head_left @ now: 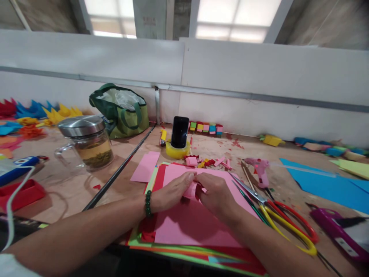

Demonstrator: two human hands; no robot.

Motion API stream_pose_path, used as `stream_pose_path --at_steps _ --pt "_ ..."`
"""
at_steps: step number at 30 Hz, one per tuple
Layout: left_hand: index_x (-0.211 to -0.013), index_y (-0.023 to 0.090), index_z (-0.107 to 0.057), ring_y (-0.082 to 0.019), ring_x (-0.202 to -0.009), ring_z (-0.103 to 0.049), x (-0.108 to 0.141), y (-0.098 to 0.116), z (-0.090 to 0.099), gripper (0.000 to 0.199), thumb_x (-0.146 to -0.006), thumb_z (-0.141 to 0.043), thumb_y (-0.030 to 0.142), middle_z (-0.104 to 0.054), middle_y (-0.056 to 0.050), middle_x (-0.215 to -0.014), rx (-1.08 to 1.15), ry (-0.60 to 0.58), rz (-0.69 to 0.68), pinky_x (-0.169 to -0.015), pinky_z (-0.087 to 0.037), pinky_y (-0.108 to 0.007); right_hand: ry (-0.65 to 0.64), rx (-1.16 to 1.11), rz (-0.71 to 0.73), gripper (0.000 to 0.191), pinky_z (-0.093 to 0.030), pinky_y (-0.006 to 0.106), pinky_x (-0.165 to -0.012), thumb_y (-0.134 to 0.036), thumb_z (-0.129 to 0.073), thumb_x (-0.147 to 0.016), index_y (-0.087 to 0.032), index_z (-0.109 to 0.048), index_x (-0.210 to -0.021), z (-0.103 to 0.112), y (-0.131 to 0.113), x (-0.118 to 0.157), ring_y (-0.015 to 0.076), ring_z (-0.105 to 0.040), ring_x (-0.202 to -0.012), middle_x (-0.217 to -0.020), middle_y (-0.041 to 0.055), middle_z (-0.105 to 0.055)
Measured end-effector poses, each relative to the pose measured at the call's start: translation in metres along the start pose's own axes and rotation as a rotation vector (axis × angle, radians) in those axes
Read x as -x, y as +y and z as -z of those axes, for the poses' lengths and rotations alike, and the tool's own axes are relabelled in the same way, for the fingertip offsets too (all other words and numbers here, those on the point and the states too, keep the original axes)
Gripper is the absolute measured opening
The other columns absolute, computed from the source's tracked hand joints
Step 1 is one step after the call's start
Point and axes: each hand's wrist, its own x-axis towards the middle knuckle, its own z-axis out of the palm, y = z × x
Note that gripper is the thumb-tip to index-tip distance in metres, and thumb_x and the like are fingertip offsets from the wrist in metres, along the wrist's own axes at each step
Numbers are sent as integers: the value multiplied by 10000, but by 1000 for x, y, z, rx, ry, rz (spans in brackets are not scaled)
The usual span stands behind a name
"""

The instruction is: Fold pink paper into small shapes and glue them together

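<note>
A small folded pink paper piece (190,191) is between my two hands, above a stack of coloured paper whose top sheet (198,227) is pink. My left hand (174,189) lies along the left side of the piece, fingers together and pressed on it. My right hand (216,194) is curled round its right side, with the fingertips partly hidden. Both hands meet at the top of the piece. Small red, yellow and pink scraps (213,163) and a small pink folded piece (191,161) lie just beyond the stack.
Scissors (261,200) and a pink glue gun (261,169) lie on the right, near blue paper (325,188) and a purple tool (336,231). A phone (180,132) stands on yellow tape (178,152). A glass mug (92,150) and green bag (129,119) stand left.
</note>
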Motion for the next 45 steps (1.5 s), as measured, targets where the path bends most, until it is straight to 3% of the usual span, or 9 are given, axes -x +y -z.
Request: stream_pose_path --at_steps 8,12,17,23,26,28,31,33,45 --pt "-1197 170 -540 -160 -707 -540 4 4 -3 567 -937 -276 599 -593 -78 -969 73 -39 114 -737 -492 -341 -91 -147 -96 286 -484 257 -633 4 -483 -628 -190 -630 -780 -2 -5 0 177 -655 -687 -780 36 -724" --pt "-1305 189 -488 -222 -1003 -545 4 8 -3 532 -928 -386 550 -547 -116 -1213 87 -7 88 -918 -445 -387 -109 -290 -240 357 -479 245 -600 14 -502 -639 -206 -665 -868 -1 -2 0 155 -643 -645 -795 7 -728" --pt "-1398 281 -411 -289 -1123 -506 3 5 2 887 -623 -826 393 -417 -134 -1405 -19 55 15 -890 -467 -399 -88 -590 -591 253 -482 252 -532 -122 -691 -579 -183 -593 -804 -5 8 -4 166 -632 -610 -768 17 -708" --pt "-1136 156 -616 -161 -785 -601 -7 -5 17 454 -801 -662 459 -635 -75 -933 314 51 154 -662 -476 -255 -195 -971 -773 235 -460 235 -491 -302 -612 -763 -160 -592 -949 0 3 -11 119 -577 -492 -596 -27 -624" --pt "-1017 134 -639 -117 -711 -573 -10 -6 24 418 -845 -591 512 -611 -45 -849 575 46 260 -584 -439 -203 2 -863 -659 303 -461 240 -500 -432 -554 -861 -169 -590 -1008 8 4 -10 120 -569 -510 -604 -17 -620" --pt "-976 130 -639 -100 -651 -550 -10 -6 25 429 -832 -599 533 -597 -32 -812 678 66 300 -558 -434 -201 127 -663 -444 238 -485 265 -572 -388 -623 -842 -187 -622 -970 12 6 -9 135 -589 -611 -715 16 -659" --pt "-951 126 -633 -95 -606 -545 -9 -4 21 459 -820 -597 564 -600 -32 -781 731 32 322 -555 -445 -211 136 -390 -81 179 -497 335 -743 -271 -752 -752 -209 -656 -890 16 5 -8 189 -609 -819 -875 51 -687" --pt "-942 127 -632 -96 -598 -552 -8 -2 18 469 -826 -579 578 -608 -33 -765 714 10 322 -561 -452 -215 116 -315 48 134 -489 342 -741 -232 -761 -746 -210 -653 -822 15 4 -8 194 -600 -811 -820 42 -678" --pt "-1006 118 -624 -118 -595 -577 -3 -2 12 515 -883 -468 593 -611 -37 -706 567 -6 265 -589 -464 -243 -13 -290 79 223 -442 297 -649 -307 -667 -850 -206 -690 -652 19 -6 -11 134 -532 -600 -613 -1 -654"
